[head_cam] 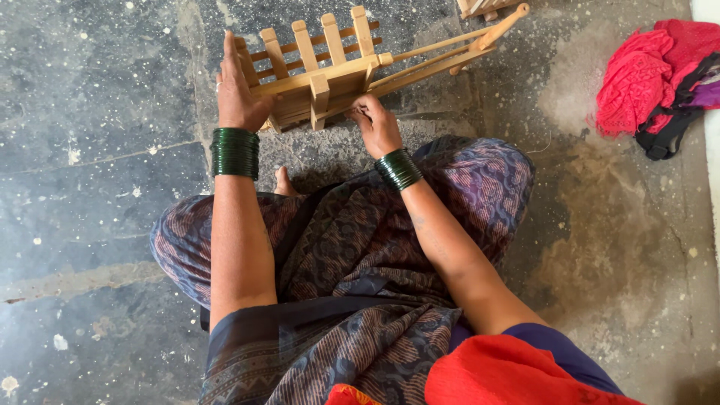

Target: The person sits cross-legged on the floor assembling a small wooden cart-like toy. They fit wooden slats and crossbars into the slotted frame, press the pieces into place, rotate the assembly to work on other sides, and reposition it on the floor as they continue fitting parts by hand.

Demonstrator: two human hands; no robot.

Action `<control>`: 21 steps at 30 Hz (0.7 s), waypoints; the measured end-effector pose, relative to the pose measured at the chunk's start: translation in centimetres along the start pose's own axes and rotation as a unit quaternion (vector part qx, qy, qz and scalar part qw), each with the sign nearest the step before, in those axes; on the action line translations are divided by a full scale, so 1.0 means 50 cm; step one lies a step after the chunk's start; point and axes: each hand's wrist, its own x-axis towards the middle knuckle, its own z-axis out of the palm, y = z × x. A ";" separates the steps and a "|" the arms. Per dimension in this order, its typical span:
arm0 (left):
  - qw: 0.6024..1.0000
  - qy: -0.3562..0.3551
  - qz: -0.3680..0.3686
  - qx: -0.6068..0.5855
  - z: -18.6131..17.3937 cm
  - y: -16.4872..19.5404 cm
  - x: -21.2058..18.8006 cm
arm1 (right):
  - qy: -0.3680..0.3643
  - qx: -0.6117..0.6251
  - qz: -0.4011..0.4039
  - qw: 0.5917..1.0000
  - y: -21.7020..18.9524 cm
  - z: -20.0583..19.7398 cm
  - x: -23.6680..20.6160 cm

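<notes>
On the grey speckled floor (90,112), at the far centre of the view, lies a small wooden slatted frame (322,75) made of pale upright pickets, crossbars and thin dowels running off to the far right. Left hand (238,94) is pressed flat-fingered against the frame's left end, fingers extended upward along the outermost picket, steadying rather than closed around it. Right hand (377,124) is curled at the near underside of the frame, fingertips bent in and gripping its lower edge. Both wrists carry stacks of dark green bangles (235,152). Person sits cross-legged in patterned purple-brown cloth (360,247). Heap of red and black fabric (660,79) lies far right, well apart from the frame.
</notes>
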 end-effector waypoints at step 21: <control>1.000 0.017 0.015 -0.007 0.002 0.001 -0.003 | 0.044 -0.129 -0.069 0.988 -0.037 0.073 0.032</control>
